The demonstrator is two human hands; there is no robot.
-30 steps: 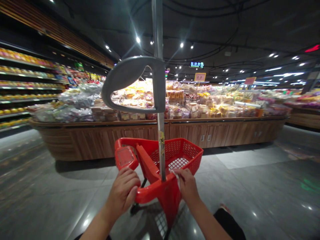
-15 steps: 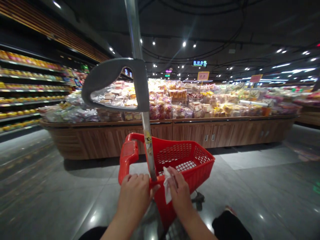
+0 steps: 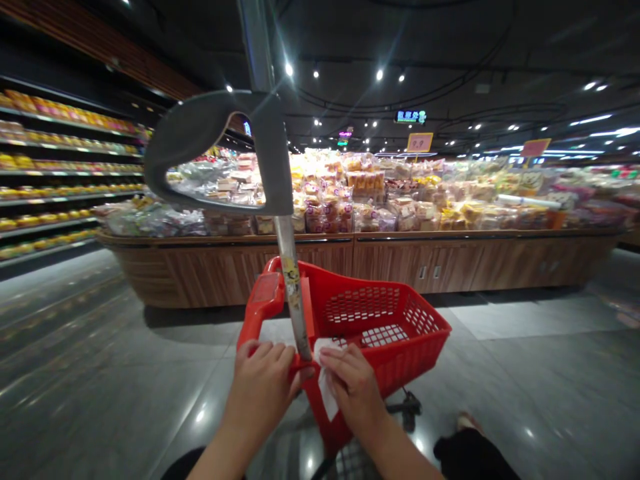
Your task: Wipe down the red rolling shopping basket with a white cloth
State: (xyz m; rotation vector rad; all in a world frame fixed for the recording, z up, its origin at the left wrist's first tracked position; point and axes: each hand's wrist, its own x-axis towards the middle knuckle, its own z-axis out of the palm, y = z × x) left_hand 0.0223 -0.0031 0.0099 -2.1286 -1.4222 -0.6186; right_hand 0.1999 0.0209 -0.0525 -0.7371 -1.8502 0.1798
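Observation:
A red plastic shopping cart [image 3: 360,293] with a perforated basket stands right in front of me. My left hand [image 3: 267,373] is wrapped over the red handle frame, just left of the base of a metal pole. In my right hand [image 3: 353,380] is a white tissue [image 3: 327,393], pressed against the basket's near rim beside the pole. The fingers lie closed over the tissue, and part of it hangs down the cart's side. The metal pole [image 3: 293,293] rises from the cart between my hands and carries a grey loop-shaped handle [image 3: 277,160] higher up.
A long wooden display counter [image 3: 240,273] heaped with packaged food [image 3: 320,200] runs across behind the cart. Stocked shelves [image 3: 55,173] line the left side. Below the basket a caster wheel [image 3: 410,407] rests on the grey tiled floor [image 3: 500,380]. My shoe [image 3: 467,420] shows at lower right.
My right hand has slid the tissue along the rim, slightly left and closer to the pole. My left hand keeps its grip on the frame. The view has shifted a little.

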